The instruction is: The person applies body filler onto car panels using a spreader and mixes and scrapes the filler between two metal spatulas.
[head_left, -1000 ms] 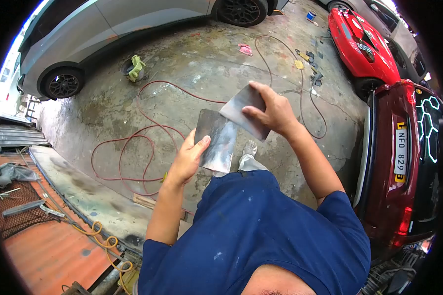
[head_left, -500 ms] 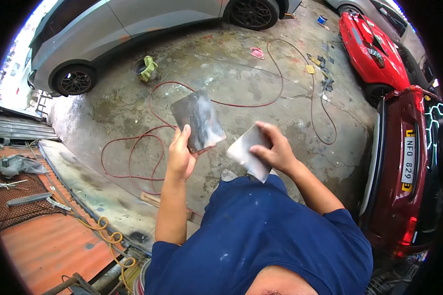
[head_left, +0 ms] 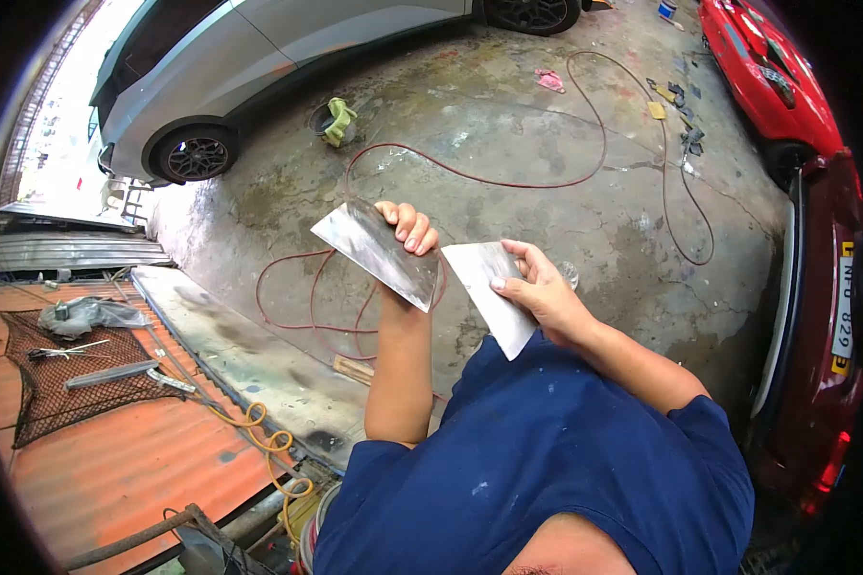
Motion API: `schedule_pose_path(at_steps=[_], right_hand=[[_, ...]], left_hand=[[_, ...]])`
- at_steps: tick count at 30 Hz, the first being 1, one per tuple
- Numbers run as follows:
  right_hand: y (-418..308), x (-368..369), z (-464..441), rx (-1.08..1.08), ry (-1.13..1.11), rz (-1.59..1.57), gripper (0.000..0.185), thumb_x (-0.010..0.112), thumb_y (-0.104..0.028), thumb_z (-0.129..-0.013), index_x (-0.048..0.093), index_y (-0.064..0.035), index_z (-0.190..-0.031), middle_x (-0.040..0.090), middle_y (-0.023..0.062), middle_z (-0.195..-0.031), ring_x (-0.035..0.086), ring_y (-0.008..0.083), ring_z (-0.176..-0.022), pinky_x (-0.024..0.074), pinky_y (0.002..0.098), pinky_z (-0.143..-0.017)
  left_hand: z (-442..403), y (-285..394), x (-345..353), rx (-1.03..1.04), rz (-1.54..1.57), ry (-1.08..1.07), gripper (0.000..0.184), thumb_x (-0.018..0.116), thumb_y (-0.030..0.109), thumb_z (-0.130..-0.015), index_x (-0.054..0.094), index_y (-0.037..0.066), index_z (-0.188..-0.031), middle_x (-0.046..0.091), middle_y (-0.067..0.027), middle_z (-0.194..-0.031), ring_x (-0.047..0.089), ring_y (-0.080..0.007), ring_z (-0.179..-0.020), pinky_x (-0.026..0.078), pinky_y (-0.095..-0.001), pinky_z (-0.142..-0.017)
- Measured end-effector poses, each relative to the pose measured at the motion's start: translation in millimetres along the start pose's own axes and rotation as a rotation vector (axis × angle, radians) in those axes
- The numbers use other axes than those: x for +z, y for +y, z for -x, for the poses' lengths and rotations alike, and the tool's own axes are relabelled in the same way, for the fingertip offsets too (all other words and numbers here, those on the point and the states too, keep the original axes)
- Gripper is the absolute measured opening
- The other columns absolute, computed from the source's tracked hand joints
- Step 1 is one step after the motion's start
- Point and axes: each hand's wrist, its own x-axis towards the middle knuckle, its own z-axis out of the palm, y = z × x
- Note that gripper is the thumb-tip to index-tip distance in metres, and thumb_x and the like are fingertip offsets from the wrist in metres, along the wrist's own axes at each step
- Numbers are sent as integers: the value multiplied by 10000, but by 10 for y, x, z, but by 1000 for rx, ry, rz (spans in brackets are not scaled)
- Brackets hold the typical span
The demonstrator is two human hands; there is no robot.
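Note:
My left hand (head_left: 409,228) grips a flat, dark grey rectangular plate (head_left: 379,254) with a paler, smeared left corner. Its fingers curl over the upper edge, and the thumb is hidden behind the plate. To the right, my right hand (head_left: 545,290) pinches a second flat plate (head_left: 489,292), pale and shiny, with the thumb on its face. Both plates are tilted in front of my chest, their near edges close together with a narrow gap between them.
A red hose (head_left: 489,182) loops over the concrete floor (head_left: 508,115). A grey car (head_left: 259,57) stands ahead, near a bucket with a green cloth (head_left: 338,123). Red vehicles (head_left: 805,316) are at the right. Orange corrugated sheets (head_left: 144,460) lie at the lower left.
My left hand has turned its plate over, so its fingers now show on top. The right plate is tilted differently, showing a brighter face. The view has shifted left.

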Motion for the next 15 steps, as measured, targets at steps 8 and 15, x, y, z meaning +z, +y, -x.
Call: schedule_pose_path(at_steps=[8,15], right_hand=[[1,73,-13,-160,-28,299,790,797,-256,-894,375,39,-1494,509,242,-1426,454,321,-1387,347,417,-1161],[-161,255,154,-95,-51,307,803,771,-241,-920,323,46,-1521,488,215,-1444,441,282,-1385,338,407,-1162]], left_hand=[[-127,0,81,88,-60,-98,223,480,222,-1058,525,21,-974,482,-78,-769,523,-210,-682,466,-332,-614],[-22,-9,-2,397,-738,-148,290,470,294,-1081,452,42,-938,479,-75,-769,479,-164,-609,465,-308,-560]])
